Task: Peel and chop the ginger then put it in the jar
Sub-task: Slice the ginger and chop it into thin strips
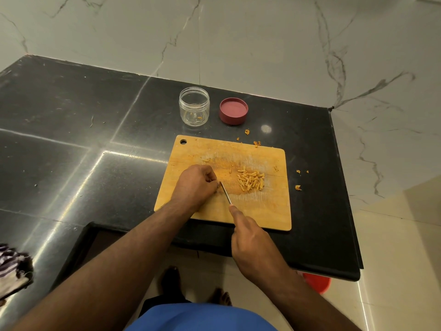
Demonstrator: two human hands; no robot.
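The right hand (253, 244) has its grip around a thin steel knife (225, 192); the left hand (196, 183) is curled at the blade, what it holds hidden. Chopped orange ginger sticks (251, 182) lie mid-frame on the rectangular wooden cutting board (262, 211), well inside its edges. Above, the clear lidless plastic jar (194, 106) stands on bare black tabletop (71, 115).

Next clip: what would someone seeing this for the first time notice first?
Two hands over the wooden cutting board: the right hand holds a knife, its tip by the curled left hand. A pile of chopped ginger sticks lies on the board's right. Behind stand an open jar and its red lid.
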